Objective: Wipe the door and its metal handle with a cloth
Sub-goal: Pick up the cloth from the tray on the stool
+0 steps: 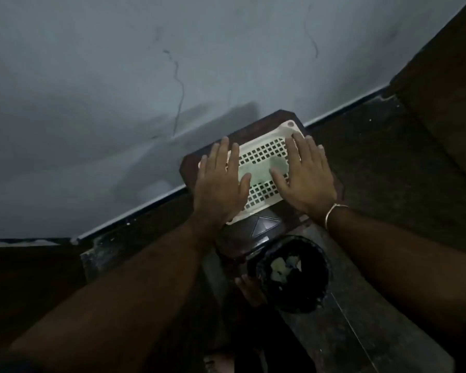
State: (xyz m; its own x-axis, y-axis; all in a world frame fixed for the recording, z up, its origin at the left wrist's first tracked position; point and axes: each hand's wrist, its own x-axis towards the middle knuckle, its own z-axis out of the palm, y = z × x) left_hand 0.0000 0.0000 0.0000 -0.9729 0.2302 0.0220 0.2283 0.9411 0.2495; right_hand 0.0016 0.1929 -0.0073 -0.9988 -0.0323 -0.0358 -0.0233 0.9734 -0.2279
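Nearest, a black bin (289, 273) stands on the dark floor (382, 319) between the person's forearms, with pale scraps lying inside it; a foot (250, 288) shows just at its left edge. Both arms reach forward and slightly inward over the bin, long and nearly straight. The right wrist carries a thin bangle (332, 211). Beyond the bin a dark stool (261, 230) stands against the wall, and a white perforated tray (261, 160) lies on top of it. The left hand (222, 184) hovers palm down over the tray's left end, fingers straight and a little spread, holding nothing. The right hand (304, 179) mirrors it at the right end, flat and spread, thumb pointing inward. Whether either palm touches the tray I cannot tell. Between the two thumbs a pale green cloth (264, 169) lies folded in the tray, ungripped. Behind everything rises a grey wall (119, 90) marked with thin dark streaks, and a brown panel (447, 103) stands to the far right.
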